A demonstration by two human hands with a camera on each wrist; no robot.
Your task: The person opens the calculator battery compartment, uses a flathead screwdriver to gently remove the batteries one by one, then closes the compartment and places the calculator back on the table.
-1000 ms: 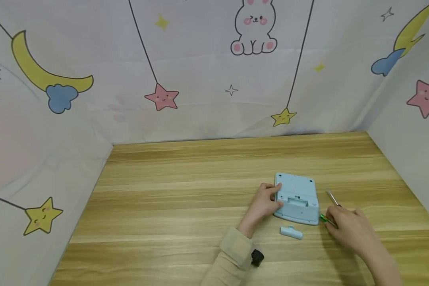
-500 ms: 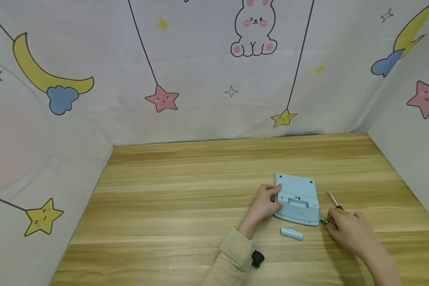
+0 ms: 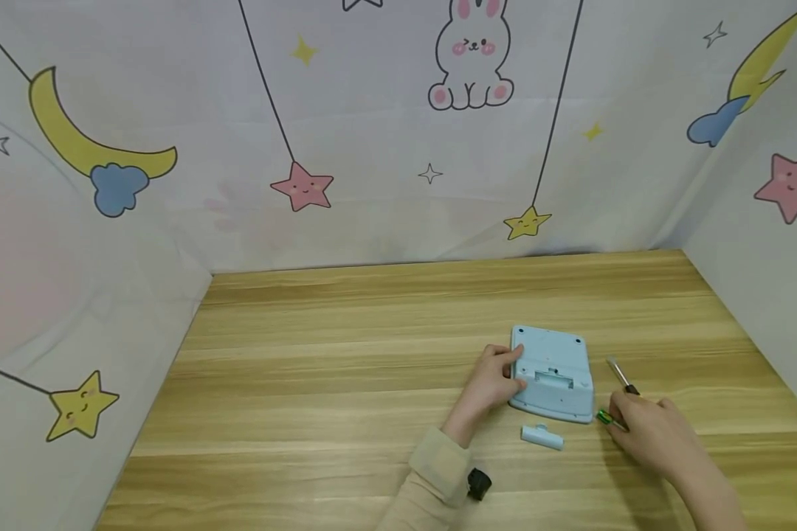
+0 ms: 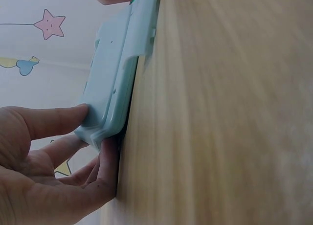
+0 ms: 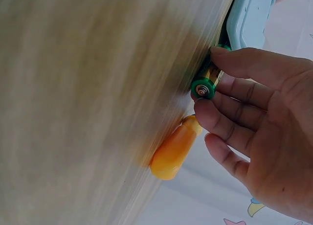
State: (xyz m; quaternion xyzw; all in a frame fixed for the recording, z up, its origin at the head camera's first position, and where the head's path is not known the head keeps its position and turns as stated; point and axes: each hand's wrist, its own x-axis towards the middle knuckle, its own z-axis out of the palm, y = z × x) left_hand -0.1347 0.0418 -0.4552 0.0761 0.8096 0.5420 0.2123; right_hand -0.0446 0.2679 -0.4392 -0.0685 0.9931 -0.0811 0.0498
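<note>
Gripping a light-blue device [image 3: 550, 351] on the surface [image 3: 339, 413] by its left edge, left hand [image 3: 493, 378] half closed. Pinching a green battery [image 3: 604, 417] just beside the near right corner, right hand [image 3: 654, 431] curled.

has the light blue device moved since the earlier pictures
No: in the head view, the light blue device shows no visible shift against the wooden table.

Printed walls [image 3: 372, 133], apparently cloth, line 3 sides of the table [image 3: 345, 346].
</note>
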